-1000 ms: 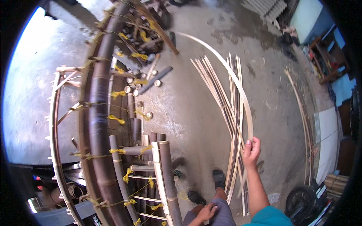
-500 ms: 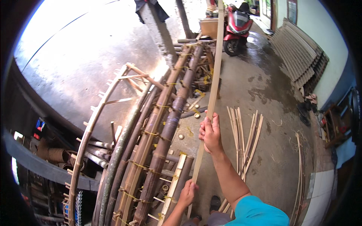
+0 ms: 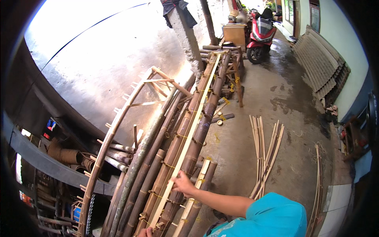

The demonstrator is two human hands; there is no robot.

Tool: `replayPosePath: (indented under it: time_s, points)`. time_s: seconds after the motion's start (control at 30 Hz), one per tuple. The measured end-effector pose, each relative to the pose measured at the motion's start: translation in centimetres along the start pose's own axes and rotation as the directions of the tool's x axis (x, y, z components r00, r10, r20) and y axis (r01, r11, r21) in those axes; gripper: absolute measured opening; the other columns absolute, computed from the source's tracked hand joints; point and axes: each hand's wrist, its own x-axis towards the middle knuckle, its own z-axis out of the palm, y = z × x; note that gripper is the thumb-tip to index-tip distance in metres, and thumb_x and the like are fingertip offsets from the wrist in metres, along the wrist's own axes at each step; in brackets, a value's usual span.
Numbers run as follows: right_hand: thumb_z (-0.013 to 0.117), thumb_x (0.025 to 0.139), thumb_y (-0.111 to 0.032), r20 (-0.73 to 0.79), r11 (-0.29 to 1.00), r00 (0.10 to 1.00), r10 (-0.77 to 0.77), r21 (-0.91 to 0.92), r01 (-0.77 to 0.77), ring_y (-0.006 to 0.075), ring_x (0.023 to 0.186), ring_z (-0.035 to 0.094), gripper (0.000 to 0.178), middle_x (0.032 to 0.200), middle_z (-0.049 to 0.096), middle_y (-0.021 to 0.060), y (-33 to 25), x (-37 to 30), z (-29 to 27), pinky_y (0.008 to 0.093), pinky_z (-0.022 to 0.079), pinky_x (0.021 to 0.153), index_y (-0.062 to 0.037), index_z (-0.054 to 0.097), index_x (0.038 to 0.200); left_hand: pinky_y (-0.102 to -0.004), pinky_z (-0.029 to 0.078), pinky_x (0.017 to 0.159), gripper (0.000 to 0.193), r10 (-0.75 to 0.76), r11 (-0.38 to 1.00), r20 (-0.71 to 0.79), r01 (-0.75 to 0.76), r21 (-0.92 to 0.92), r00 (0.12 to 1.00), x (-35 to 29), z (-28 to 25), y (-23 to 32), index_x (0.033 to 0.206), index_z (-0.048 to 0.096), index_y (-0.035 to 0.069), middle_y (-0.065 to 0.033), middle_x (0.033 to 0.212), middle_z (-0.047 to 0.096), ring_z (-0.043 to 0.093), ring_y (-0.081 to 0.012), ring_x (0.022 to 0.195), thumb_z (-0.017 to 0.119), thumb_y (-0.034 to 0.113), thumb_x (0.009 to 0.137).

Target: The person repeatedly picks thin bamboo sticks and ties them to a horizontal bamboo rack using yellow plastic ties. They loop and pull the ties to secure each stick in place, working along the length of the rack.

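A long pale bamboo strip (image 3: 198, 115) lies lengthwise along the brown bamboo poles (image 3: 203, 122), which are tied with yellow cord. My right hand (image 3: 182, 184) is closed on the strip's edge partway down, its arm reaching in from the right. At the lower edge of the view, my left hand (image 3: 146, 232) pinches the strip's near end; most of this hand is cut off. Short pegs stick up beside the strip along the poles. Just right of the hands is a shorter bamboo piece with a pale slat (image 3: 193, 201) tied on.
Bundles of thin bamboo sticks (image 3: 260, 158) lie on the concrete floor to the right. A curved pegged bamboo frame (image 3: 114, 128) stands left. Farther off are a concrete post (image 3: 185, 39), a red scooter (image 3: 261, 35) and stacked corrugated sheets (image 3: 319, 63) against the wall.
The strip has gone from raised over the floor to lying along the tied poles. Both hands moved left and down with it, and the view has shifted slightly.
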Motion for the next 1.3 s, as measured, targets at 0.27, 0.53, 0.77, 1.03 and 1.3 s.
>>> replayPosePath:
  time_s: [0.27,0.53,0.77,1.03,1.3]
  points:
    - [0.050,0.100,-0.038,0.284,0.739,0.914,0.291,-0.673,-0.027,0.0128,0.090,0.064,0.041,0.108,0.061,0.0038,-6.3,-1.5,-10.2,0.0285,0.055,0.077,-0.0074,0.052,0.128,-0.0438,0.046,0.081,0.043,-0.103,0.942,0.086,0.125,-0.311,0.991,10.9,7.8,-10.5,0.110,0.065,0.000,-0.0239,0.101,0.066,0.059,-0.0330,0.088,0.049,0.038,0.097]
    - [0.054,0.099,-0.034,-0.388,0.856,0.919,0.064,-0.453,-0.250,0.0109,0.083,0.063,0.034,0.100,0.065,0.0039,-15.0,-7.2,-36.4,0.0270,0.053,0.073,-0.0070,0.057,0.120,-0.0485,0.046,0.083,0.032,0.348,0.938,-0.163,-0.343,0.059,0.923,20.2,3.2,20.1,0.106,0.064,0.001,-0.0249,0.099,0.062,0.058,-0.0422,0.095,0.057,0.030,0.094]
    - [0.053,0.100,-0.028,-0.396,0.813,0.917,-0.046,-0.548,-0.196,0.0092,0.077,0.060,0.026,0.094,0.063,0.0023,-27.7,-6.8,-46.4,0.0244,0.049,0.067,-0.0061,0.058,0.113,-0.0441,0.044,0.098,0.052,0.607,0.779,-0.147,-0.622,-0.081,0.781,24.9,5.9,52.4,0.132,0.052,0.002,-0.0261,0.124,0.056,0.055,-0.0406,0.115,0.060,0.035,0.093]
    - [0.053,0.099,-0.019,-0.265,0.664,0.940,-0.216,-0.745,-0.057,0.0112,0.077,0.059,0.024,0.091,0.061,0.0038,-46.5,2.2,-53.2,0.0267,0.050,0.072,0.0000,0.057,0.113,-0.0439,0.046,0.095,0.047,0.698,0.645,-0.227,-0.735,-0.210,0.679,36.9,10.8,79.8,0.128,0.055,0.000,-0.0261,0.119,0.060,0.058,-0.0406,0.110,0.060,0.029,0.091]
    - [0.054,0.100,-0.027,-0.301,0.782,0.936,-0.182,-0.622,-0.048,0.0117,0.079,0.059,0.031,0.092,0.062,0.0045,-52.9,13.0,-59.1,0.0269,0.051,0.073,-0.0010,0.056,0.116,-0.0472,0.049,0.088,0.029,0.593,0.805,-0.130,-0.589,0.072,0.794,51.4,16.6,94.0,0.104,0.067,-0.001,-0.0252,0.104,0.064,0.062,-0.0429,0.097,0.060,0.024,0.090]
